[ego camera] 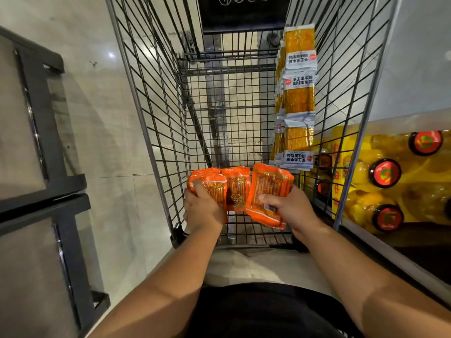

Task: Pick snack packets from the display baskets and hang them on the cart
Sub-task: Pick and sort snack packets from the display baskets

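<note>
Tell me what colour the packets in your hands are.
Orange, seen best in the head view: packets held by the left hand and right hand.

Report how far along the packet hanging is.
Done: yellow packets hang down the right wall of the cart. In hand: left hand and right hand each grip a stack of orange packets. Left: none of the orange ones hang yet.

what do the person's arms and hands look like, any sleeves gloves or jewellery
No gloves on the left hand or right hand, and no rings, watch or bands show. The left forearm and right forearm are bare as well, with no sleeve in view up to the frame edge.
</note>
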### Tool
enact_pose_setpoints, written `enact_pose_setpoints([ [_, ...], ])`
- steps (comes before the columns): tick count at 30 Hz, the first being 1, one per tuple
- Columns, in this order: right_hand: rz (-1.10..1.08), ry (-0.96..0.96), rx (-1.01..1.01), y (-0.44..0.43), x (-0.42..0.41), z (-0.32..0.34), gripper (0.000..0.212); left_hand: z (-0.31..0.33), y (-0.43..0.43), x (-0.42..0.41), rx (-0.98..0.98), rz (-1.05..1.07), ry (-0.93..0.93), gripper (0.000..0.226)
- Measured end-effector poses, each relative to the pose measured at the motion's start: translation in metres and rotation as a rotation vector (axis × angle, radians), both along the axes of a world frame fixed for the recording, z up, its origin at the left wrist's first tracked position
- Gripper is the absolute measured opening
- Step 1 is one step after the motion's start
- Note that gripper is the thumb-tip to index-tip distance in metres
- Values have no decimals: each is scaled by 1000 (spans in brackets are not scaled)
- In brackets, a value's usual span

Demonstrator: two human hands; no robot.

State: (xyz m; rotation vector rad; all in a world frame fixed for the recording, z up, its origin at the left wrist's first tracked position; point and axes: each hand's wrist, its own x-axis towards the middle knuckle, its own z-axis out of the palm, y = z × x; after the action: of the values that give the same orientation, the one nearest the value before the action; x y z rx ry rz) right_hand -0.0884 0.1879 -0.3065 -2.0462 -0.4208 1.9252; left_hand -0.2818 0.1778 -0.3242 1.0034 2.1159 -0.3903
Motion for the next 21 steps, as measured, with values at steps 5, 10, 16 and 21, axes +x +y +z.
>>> enact_pose_setpoints([
  [5,8,2,-14,3,-1,-1,55,-3,0,4,12,-12,8,84],
  [10,18,-11,-22,5,-1,-3,58,0,3,-1,75,22,55,99],
  [16,33,-9,-24,7,-2,-1,51,0,6,-2,123,119,52,114],
  [21,60,-12,-21,10,-4,2,51,6,3,0,140,73,93,95],
])
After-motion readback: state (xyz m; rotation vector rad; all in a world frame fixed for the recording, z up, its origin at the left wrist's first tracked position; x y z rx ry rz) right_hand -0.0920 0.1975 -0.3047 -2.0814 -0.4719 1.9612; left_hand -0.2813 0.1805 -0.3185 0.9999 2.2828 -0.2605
